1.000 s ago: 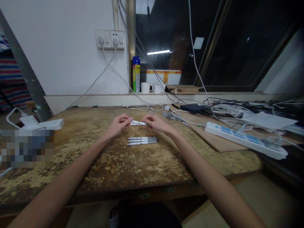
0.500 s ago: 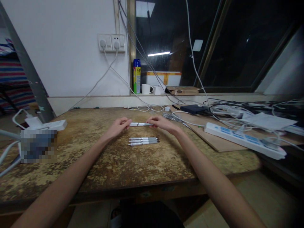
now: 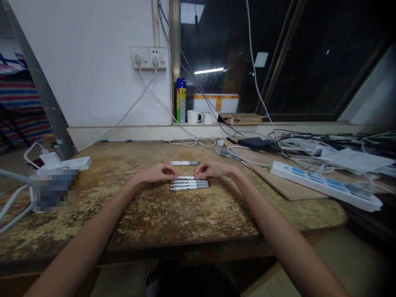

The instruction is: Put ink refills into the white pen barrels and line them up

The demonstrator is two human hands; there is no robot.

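Observation:
A row of white-and-grey pens lies side by side in the middle of the worn wooden table. My left hand and my right hand pinch the two ends of the farthest pen of that row, which rests level at the table surface. One more pen lies alone a little farther back, with neither hand touching it.
A white power strip and tangled cables lie on a board at the right. Another white strip with a plug sits at the left. A spray can and white mugs stand on the window sill.
The pen held between both hands now lies alone farther back on the table. Both hands came toward me and closed on the farthest pen of the row.

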